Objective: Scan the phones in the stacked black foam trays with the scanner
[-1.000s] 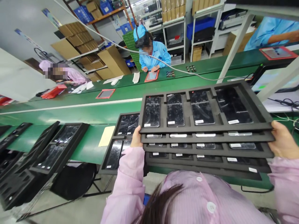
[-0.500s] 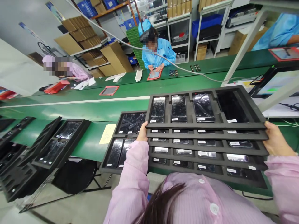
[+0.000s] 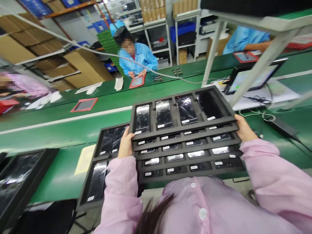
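1. Green bench [image 3: 57, 177] spans the view, with cardboard boxes [image 3: 87, 65] shelved beyond.
2. Left hand [image 3: 126, 143] grips the top tray [image 3: 182, 128] by its left end.
3. Right hand [image 3: 245, 129] grips that tray's right end.
4. Four dark screens [image 3: 163, 112] lie in it, above a stack of similar trays [image 3: 187, 149].
5. Another tray [image 3: 91, 204], partly hidden, sits just left of the stack.

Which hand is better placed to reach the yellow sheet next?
Probably the left hand: it holds the end of the top tray nearer the yellow sheet; the right hand, the far end.
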{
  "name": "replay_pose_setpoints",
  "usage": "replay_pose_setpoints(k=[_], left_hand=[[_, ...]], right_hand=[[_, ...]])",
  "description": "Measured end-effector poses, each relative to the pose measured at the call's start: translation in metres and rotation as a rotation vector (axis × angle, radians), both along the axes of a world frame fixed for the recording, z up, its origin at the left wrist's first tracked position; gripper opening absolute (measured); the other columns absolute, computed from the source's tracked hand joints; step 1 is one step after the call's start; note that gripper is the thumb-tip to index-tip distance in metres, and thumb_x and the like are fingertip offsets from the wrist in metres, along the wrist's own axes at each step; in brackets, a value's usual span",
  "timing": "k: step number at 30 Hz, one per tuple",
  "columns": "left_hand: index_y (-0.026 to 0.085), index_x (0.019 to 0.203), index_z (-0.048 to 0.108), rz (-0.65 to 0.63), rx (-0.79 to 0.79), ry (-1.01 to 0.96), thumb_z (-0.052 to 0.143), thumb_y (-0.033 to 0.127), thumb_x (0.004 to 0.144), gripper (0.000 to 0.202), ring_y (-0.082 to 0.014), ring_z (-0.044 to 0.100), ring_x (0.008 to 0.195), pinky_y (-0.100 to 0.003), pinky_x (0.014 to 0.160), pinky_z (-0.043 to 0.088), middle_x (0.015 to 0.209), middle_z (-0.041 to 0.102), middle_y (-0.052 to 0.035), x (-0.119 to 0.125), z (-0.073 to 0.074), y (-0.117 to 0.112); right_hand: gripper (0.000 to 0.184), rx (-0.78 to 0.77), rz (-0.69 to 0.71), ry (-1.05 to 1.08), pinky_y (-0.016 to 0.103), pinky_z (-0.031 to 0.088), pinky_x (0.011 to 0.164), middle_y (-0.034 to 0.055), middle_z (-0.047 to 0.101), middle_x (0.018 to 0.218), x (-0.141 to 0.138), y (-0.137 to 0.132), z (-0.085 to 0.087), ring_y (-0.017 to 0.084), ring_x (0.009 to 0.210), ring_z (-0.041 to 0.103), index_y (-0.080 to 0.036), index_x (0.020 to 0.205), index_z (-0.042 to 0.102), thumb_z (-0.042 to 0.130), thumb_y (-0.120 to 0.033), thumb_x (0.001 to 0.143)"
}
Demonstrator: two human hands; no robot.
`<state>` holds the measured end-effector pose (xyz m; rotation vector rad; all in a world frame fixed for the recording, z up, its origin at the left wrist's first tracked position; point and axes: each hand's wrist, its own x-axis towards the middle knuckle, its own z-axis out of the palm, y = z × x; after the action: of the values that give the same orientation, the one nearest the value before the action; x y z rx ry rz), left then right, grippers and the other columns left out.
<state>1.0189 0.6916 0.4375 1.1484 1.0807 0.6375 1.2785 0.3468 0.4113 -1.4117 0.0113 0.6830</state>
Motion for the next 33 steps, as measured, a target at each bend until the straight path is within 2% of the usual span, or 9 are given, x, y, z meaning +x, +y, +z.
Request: replay_pose_setpoints(k=[6, 9, 12, 17, 20, 23, 27, 31, 33], left_hand=[[0.02, 0.086, 0.061, 0.06, -0.031, 0.15, 0.057, 0.015, 0.062, 0.025, -0.012, 0.052, 0.046, -0.023, 0.05, 0.049, 0.052, 0.055, 0.0065, 0.004, 0.006, -0.006], [0.022, 0.077, 0.061, 0.096, -0.041, 0.192, 0.055, 0.01, 0.063, 0.019, -0.013, 0.053, 0.044, -0.024, 0.047, 0.049, 0.049, 0.055, 0.0077, 0.004, 0.008, -0.007], [0.024, 0.07, 0.06, 0.136, -0.049, 0.212, 0.052, 0.007, 0.065, 0.019, -0.0135, 0.051, 0.04, -0.025, 0.044, 0.049, 0.045, 0.055, 0.0097, 0.006, 0.008, -0.007], [0.025, 0.063, 0.057, 0.198, 0.004, 0.241, 0.054, 0.012, 0.062, 0.013, -0.0126, 0.051, 0.038, -0.021, 0.036, 0.044, 0.045, 0.056, 0.0125, 0.009, 0.01, -0.01], [0.024, 0.07, 0.059, 0.205, -0.016, 0.244, 0.058, 0.014, 0.059, 0.015, -0.0128, 0.054, 0.041, -0.02, 0.034, 0.041, 0.05, 0.059, 0.0117, 0.009, 0.013, -0.013], [0.023, 0.082, 0.062, 0.199, -0.059, 0.234, 0.059, 0.014, 0.059, 0.026, -0.0141, 0.055, 0.042, -0.022, 0.036, 0.043, 0.054, 0.06, 0.0084, 0.009, 0.014, -0.011], [0.022, 0.091, 0.062, 0.231, -0.077, 0.239, 0.062, 0.015, 0.058, 0.033, -0.0164, 0.056, 0.044, -0.026, 0.039, 0.046, 0.06, 0.063, 0.0047, 0.007, 0.011, -0.005], [0.023, 0.094, 0.063, 0.184, -0.052, 0.186, 0.061, 0.016, 0.06, 0.034, -0.0159, 0.058, 0.048, -0.025, 0.042, 0.047, 0.065, 0.064, 0.0032, 0.005, 0.01, -0.006], [0.023, 0.096, 0.064, 0.14, -0.058, 0.142, 0.059, 0.014, 0.062, 0.035, -0.0144, 0.058, 0.049, -0.023, 0.044, 0.047, 0.066, 0.064, 0.0034, 0.004, 0.01, -0.007]], right_hand=[[0.044, -0.138, -0.046, -0.19, 0.033, 0.052, 0.079, 0.0079, 0.064, 0.103, -0.001, -0.011, -0.003, 0.024, 0.095, 0.061, -0.019, 0.11, 0.053, 0.045, -0.048, 0.079], [0.05, -0.232, -0.18, -0.274, 0.028, 0.048, 0.087, 0.0072, 0.051, 0.126, 0.01, -0.05, -0.003, 0.018, 0.11, 0.054, -0.021, 0.127, 0.038, 0.039, -0.045, 0.084], [0.054, -0.456, -0.345, -0.267, 0.03, 0.047, 0.089, 0.0133, 0.044, 0.132, 0.022, -0.101, -0.017, 0.02, 0.119, 0.047, -0.017, 0.13, 0.031, 0.036, -0.046, 0.084], [0.042, -0.766, -0.281, -0.16, 0.039, 0.048, 0.087, 0.0165, 0.058, 0.106, 0.029, -0.132, -0.06, 0.032, 0.115, 0.048, -0.013, 0.101, 0.049, 0.063, -0.036, 0.068], [0.026, -0.73, -0.108, -0.114, 0.033, 0.052, 0.063, 0.0047, 0.059, 0.068, 0.028, -0.119, -0.078, 0.024, 0.07, 0.063, -0.017, 0.087, 0.047, 0.06, -0.031, 0.069], [0.018, -0.614, 0.009, -0.047, 0.028, 0.045, 0.043, -0.0021, 0.047, 0.044, 0.028, -0.113, -0.079, 0.019, 0.041, 0.051, -0.017, 0.087, 0.043, 0.048, -0.027, 0.073], [0.035, -0.399, 0.03, -0.073, 0.025, 0.046, 0.048, -0.0002, 0.051, 0.049, 0.018, -0.125, -0.041, 0.018, 0.049, 0.055, -0.015, 0.1, 0.043, 0.047, -0.037, 0.074], [0.06, -0.144, 0.091, -0.132, 0.025, 0.043, 0.043, 0.0046, 0.06, 0.07, -0.012, -0.12, 0.033, 0.015, 0.047, 0.053, -0.015, 0.111, 0.04, 0.059, -0.049, 0.066], [0.062, -0.148, 0.132, -0.163, 0.025, 0.039, 0.039, 0.0078, 0.061, 0.089, -0.028, -0.101, 0.067, 0.012, 0.044, 0.049, -0.018, 0.107, 0.039, 0.063, -0.048, 0.059]])
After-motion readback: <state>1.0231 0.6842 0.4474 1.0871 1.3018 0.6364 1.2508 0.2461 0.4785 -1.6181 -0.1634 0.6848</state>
